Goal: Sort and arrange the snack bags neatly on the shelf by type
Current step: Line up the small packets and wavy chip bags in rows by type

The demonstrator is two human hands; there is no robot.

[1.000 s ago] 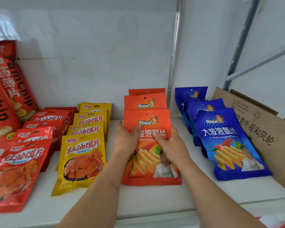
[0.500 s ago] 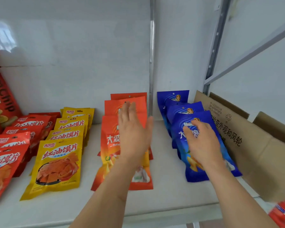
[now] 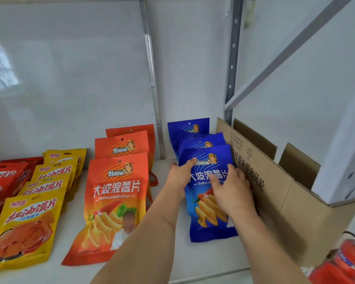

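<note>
Both my hands are on the front blue snack bag (image 3: 210, 203), which lies flat on the white shelf (image 3: 172, 261) at the head of the blue row. My left hand (image 3: 179, 176) grips its upper left edge — thumb laid across the top face, fingers tucked behind the edge. My right hand (image 3: 231, 190) rests on the printed face, fingers loosely spread and curved over the right edge; whether they pinch the bag or only press it I cannot tell. More blue bags (image 3: 193, 132) overlap behind it, running back to the wall. The row's right side sits just beside a brown cardboard box (image 3: 275, 181) — contact unclear. To the left, apart from the blue row, an orange row (image 3: 117, 193) of overlapping bags; further left, yellow bags (image 3: 27, 226), then red bags (image 3: 2, 179) at the frame edge. Red object (image 3: 344, 263) at lower right, blurred, below shelf level.
</note>
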